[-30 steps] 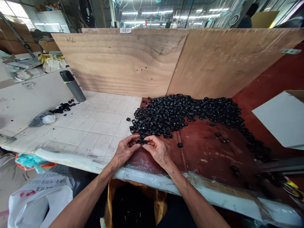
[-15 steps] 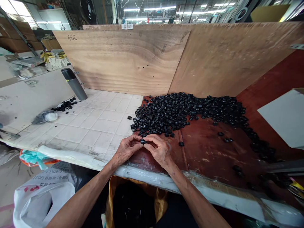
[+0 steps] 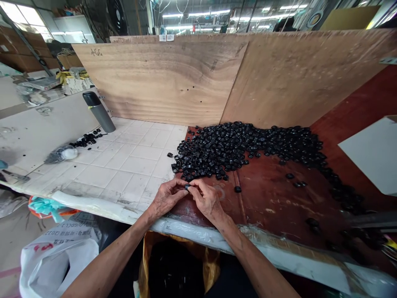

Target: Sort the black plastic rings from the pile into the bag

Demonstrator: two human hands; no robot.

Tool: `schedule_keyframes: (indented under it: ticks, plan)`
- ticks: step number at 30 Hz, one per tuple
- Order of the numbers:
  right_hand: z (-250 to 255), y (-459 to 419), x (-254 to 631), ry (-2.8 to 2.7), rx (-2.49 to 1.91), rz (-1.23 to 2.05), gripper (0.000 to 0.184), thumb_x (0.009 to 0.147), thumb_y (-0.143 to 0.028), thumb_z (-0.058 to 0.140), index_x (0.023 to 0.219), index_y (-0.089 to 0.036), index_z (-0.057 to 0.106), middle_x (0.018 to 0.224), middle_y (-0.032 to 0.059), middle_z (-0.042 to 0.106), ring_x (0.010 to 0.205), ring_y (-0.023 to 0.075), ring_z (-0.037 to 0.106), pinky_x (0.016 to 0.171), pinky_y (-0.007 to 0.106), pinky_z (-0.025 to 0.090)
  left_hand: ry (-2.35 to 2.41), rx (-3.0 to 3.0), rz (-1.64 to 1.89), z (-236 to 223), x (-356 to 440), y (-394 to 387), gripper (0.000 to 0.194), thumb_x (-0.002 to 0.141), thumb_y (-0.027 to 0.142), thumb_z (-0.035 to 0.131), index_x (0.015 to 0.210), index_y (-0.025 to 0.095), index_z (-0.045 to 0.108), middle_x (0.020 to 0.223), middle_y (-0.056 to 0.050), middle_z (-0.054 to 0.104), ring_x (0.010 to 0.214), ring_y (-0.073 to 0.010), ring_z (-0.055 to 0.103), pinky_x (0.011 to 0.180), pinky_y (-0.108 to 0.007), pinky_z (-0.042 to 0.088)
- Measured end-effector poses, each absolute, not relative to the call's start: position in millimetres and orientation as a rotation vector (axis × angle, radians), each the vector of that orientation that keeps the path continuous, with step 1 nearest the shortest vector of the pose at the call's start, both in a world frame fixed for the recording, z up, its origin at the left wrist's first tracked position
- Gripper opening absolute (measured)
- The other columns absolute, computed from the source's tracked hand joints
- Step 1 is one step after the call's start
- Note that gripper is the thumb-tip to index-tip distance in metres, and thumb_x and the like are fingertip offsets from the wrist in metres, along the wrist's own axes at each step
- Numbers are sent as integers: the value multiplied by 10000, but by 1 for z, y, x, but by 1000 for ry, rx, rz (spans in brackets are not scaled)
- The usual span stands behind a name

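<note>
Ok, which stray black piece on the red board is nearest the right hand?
The single black piece on the board's seam, right of the right hand; the other strays lie farther off.

One head-worn view, looking forward and down!
We're right above the near edge of the surface (image 3: 139,165), close in, with the left hand (image 3: 166,196) and right hand (image 3: 207,199) low of centre, forearms rising from the bottom; and the wide view carries on over the upright wooden boards (image 3: 149,82) to the ceiling lights (image 3: 209,13) far beyond.
</note>
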State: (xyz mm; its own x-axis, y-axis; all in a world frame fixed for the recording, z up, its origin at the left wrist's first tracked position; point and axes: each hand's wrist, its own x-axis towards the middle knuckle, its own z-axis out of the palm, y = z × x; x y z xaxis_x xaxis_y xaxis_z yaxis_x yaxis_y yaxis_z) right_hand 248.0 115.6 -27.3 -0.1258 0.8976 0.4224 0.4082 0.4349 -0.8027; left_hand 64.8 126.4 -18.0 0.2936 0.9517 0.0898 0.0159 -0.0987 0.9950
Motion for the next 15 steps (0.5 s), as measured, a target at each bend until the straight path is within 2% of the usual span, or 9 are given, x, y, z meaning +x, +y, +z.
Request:
schedule_keyframes:
  ticks: [4,7,9,11,13,15]
  plan:
    - [-26,114,249,-1793,-1077,560,169,968,-311,538,980,-215,676,825,43,732,734,196,697,716,277,545,1020,1465,1050,-17,61,124,302,852,384,743,1068,173,722,1005,-73,783,909,-221,729,889,-348,571]
    - [-39,116,245,-1831,-1110,554,329,1049,-358,432,860,-234,671,691,30,696,620,191,686,613,261,518,1057,1623,1034,-19,57,119,240,895,361,700,1077,212,747,1059,-64,778,998,-237,710,935,-340,542]
    - [-51,124,239,-1793,-1121,500,457,1071,-423,383,727,-253,632,580,27,645,520,196,660,523,259,486,1046,1648,1028,-28,55,122,226,890,361,696,1065,229,751,1014,-61,779,950,-237,707,885,-329,546]
    - [-61,131,234,-1730,-1114,465,513,1070,-484,369,680,-261,617,563,33,650,493,201,660,488,258,483,1010,1598,1022,-40,54,129,237,872,412,701,1018,235,759,950,-68,773,890,-245,706,818,-332,550]
    - [-67,135,229,-1653,-1094,445,448,1028,-566,441,784,-270,673,569,17,655,476,201,653,469,256,491,992,1525,1018,-50,55,137,319,794,498,762,995,249,752,907,-72,761,852,-260,708,782,-347,556]
    - [-71,134,225,-1578,-1055,412,464,985,-656,453,871,-289,713,636,27,691,508,210,667,490,269,515,957,1465,1010,-58,55,142,392,728,569,796,960,258,743,868,-72,746,835,-273,713,780,-366,559]
